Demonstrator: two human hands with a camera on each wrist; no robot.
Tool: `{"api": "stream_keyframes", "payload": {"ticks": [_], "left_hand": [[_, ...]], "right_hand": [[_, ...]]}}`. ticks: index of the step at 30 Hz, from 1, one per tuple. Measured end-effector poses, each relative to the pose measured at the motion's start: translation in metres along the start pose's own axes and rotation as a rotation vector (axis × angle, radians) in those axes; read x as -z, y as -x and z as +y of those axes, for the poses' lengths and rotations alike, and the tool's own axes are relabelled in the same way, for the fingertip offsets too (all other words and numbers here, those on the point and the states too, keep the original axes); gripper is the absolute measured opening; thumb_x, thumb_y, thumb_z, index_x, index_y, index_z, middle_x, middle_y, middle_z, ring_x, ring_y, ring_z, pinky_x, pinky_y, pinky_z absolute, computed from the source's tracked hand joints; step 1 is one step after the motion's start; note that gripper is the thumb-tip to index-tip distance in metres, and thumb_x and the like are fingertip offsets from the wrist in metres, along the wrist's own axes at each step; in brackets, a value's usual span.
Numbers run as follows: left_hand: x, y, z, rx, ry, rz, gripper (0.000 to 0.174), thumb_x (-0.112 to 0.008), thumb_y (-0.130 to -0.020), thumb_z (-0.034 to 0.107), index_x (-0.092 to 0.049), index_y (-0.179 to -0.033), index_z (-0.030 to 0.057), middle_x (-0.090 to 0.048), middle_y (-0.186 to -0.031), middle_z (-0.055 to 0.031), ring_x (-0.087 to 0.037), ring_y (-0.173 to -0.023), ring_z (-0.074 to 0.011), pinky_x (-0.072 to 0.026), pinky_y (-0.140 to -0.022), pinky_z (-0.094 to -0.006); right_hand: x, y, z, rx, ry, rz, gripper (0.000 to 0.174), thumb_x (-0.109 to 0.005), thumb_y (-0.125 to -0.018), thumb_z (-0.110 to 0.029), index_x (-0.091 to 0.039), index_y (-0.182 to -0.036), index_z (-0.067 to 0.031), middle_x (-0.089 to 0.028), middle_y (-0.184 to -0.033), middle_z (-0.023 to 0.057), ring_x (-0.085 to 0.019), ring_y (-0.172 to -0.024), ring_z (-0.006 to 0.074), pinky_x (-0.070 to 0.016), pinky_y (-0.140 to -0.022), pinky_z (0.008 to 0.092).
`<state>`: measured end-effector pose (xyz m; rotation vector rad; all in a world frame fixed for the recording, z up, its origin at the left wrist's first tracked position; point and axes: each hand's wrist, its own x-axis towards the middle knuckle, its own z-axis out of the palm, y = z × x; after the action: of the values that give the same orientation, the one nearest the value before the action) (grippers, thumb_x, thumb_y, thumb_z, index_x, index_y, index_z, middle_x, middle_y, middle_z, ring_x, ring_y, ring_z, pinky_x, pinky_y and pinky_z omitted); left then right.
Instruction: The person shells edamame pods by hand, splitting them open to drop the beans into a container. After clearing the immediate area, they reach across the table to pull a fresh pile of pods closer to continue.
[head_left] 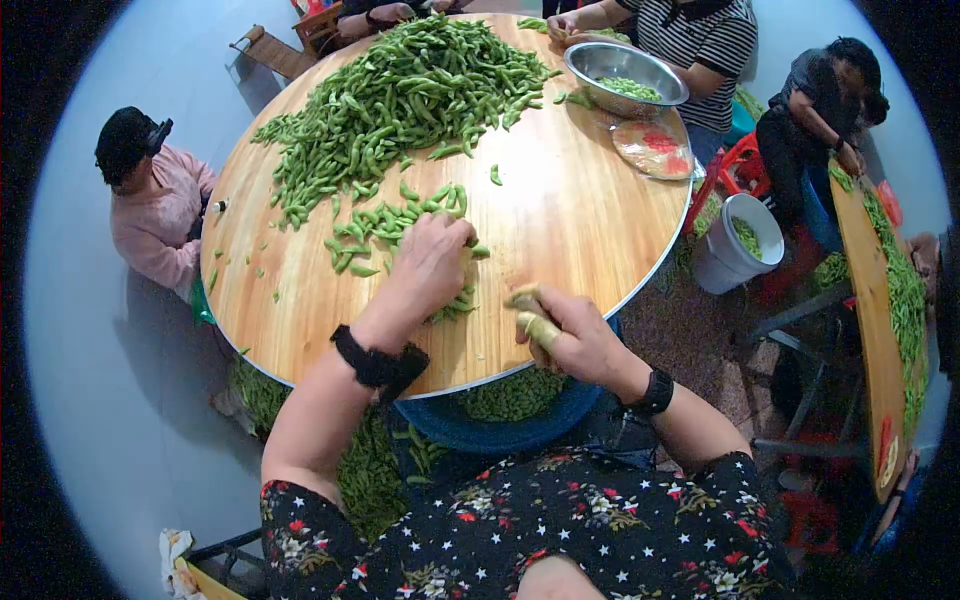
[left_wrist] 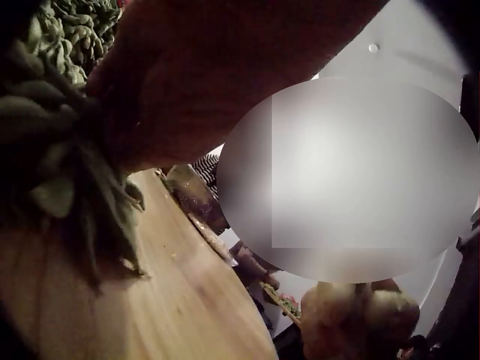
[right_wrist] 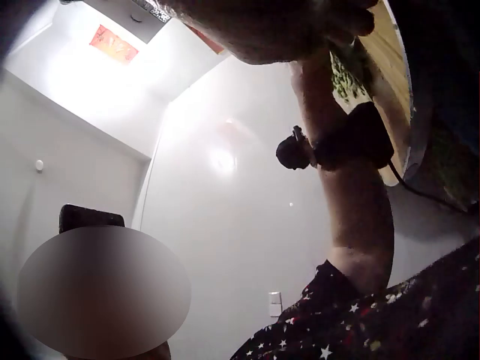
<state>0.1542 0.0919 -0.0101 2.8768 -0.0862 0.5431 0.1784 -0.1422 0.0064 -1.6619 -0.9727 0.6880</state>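
Green soybean pods (head_left: 375, 225) lie in a small loose group on the round wooden table (head_left: 590, 220), in front of a large heap of pods (head_left: 400, 110). My left hand (head_left: 435, 258) is at the near side of the small group, its fingers bent down around some pods. In the left wrist view a bunch of pods (left_wrist: 67, 157) hangs close below that hand. Right of it, near the table edge, my right hand (head_left: 572, 332) has thumb and forefinger apart, with yellowish coverings on their tips. No pod shows between them.
Below the table edge sits a blue basin (head_left: 470, 428) of shelled beans. A steel bowl (head_left: 625, 80) and a round woven tray (head_left: 650, 145) stand at the back right. A white bucket (head_left: 738, 245) is beyond the table's right side. Several other people sit around.
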Motion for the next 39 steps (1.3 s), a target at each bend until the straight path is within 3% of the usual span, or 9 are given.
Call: {"api": "stream_keyframes", "payload": {"ticks": [3,13,16,18,22,24,27,30,39], "left_hand": [[0.024,0.004,0.025,-0.106,0.065,0.112,0.014,-0.06,-0.08,0.009,-0.06,-0.094,0.007,-0.06,-0.087,-0.0127,-0.056,-0.091,-0.0329,-0.0441,-0.08,-0.0428],[0.048,0.028,0.037,-0.181,-0.049,0.156,0.018,-0.06,-0.08,0.009,-0.062,-0.098,0.0108,-0.06,-0.086,-0.0045,-0.055,-0.091,-0.0258,-0.0343,-0.087,-0.0387],[0.054,0.031,0.037,-0.235,-0.085,0.194,0.018,-0.06,-0.08,0.009,-0.063,-0.098,0.01,-0.06,-0.088,-0.0062,-0.056,-0.088,-0.0259,-0.0365,-0.084,-0.038],[0.058,0.037,0.042,-0.137,0.031,-0.026,0.019,-0.059,-0.081,0.008,-0.063,-0.099,0.0087,-0.06,-0.092,-0.0099,-0.058,-0.086,-0.0289,-0.0419,-0.078,-0.0393],[0.049,0.047,0.036,-0.043,0.158,-0.002,0.016,-0.058,-0.082,0.008,-0.061,-0.097,0.0061,-0.059,-0.092,-0.0142,-0.058,-0.084,-0.0337,-0.0465,-0.072,-0.0413],[0.055,0.05,0.039,0.023,0.223,-0.11,0.013,-0.057,-0.085,0.011,-0.059,-0.095,0.0036,-0.059,-0.088,-0.016,-0.057,-0.083,-0.0374,-0.0482,-0.071,-0.0429],[0.063,0.052,0.047,0.075,0.261,-0.203,0.012,-0.057,-0.087,0.013,-0.058,-0.093,0.0024,-0.058,-0.085,-0.0169,-0.057,-0.08,-0.0382,-0.0476,-0.068,-0.0438],[0.061,0.057,0.045,0.009,0.33,-0.17,0.013,-0.057,-0.089,0.014,-0.057,-0.093,0.0026,-0.058,-0.085,-0.0171,-0.058,-0.079,-0.038,-0.0471,-0.066,-0.044],[0.069,0.061,0.052,-0.016,0.303,-0.176,0.013,-0.056,-0.088,0.014,-0.056,-0.088,0.0017,-0.056,-0.081,-0.016,-0.059,-0.076,-0.036,-0.0474,-0.065,-0.0432]], "right_hand": [[0.0,-0.008,-0.002,0.026,-0.109,0.18,0.035,-0.046,-0.096,-0.014,-0.044,-0.127,0.0011,-0.062,-0.081,0.0063,-0.057,-0.053,0.0088,-0.0436,-0.044,0.0215],[-0.006,-0.025,-0.007,-0.026,-0.198,0.022,0.031,-0.045,-0.094,-0.011,-0.044,-0.122,0.0006,-0.061,-0.078,0.0061,-0.056,-0.05,0.0097,-0.0437,-0.044,0.0219],[-0.011,-0.026,-0.002,0.003,-0.06,0.124,0.03,-0.047,-0.093,-0.011,-0.045,-0.12,0.0,-0.06,-0.075,0.0067,-0.056,-0.048,0.0108,-0.0442,-0.044,0.0243],[-0.011,-0.026,-0.002,0.093,0.069,0.121,0.028,-0.049,-0.091,-0.011,-0.046,-0.117,0.0,-0.059,-0.072,0.0067,-0.055,-0.049,0.0114,-0.044,-0.045,0.0264],[-0.012,-0.025,-0.002,0.092,0.137,0.084,0.026,-0.05,-0.09,-0.01,-0.047,-0.113,0.0007,-0.059,-0.071,0.0077,-0.057,-0.055,0.013,-0.0451,-0.05,0.0282],[-0.013,-0.023,-0.006,0.156,0.193,0.077,0.025,-0.051,-0.089,-0.011,-0.046,-0.112,-0.0006,-0.06,-0.08,0.0241,-0.062,-0.073,0.0395,-0.0479,-0.064,0.042],[-0.011,-0.019,-0.014,0.183,0.269,0.054,0.023,-0.051,-0.089,-0.009,-0.045,-0.11,-0.0009,-0.059,-0.08,0.0258,-0.059,-0.078,0.045,-0.047,-0.065,0.0454],[-0.01,-0.019,-0.007,0.215,0.456,0.012,0.03,-0.052,-0.086,-0.005,-0.047,-0.115,-0.0006,-0.058,-0.074,0.0184,-0.06,-0.07,0.0342,-0.0455,-0.062,0.0392],[-0.006,-0.011,-0.021,0.222,0.355,-0.055,0.03,-0.051,-0.086,-0.004,-0.048,-0.115,-0.0002,-0.057,-0.077,0.0213,-0.06,-0.075,0.0386,-0.0452,-0.064,0.0438]]}}
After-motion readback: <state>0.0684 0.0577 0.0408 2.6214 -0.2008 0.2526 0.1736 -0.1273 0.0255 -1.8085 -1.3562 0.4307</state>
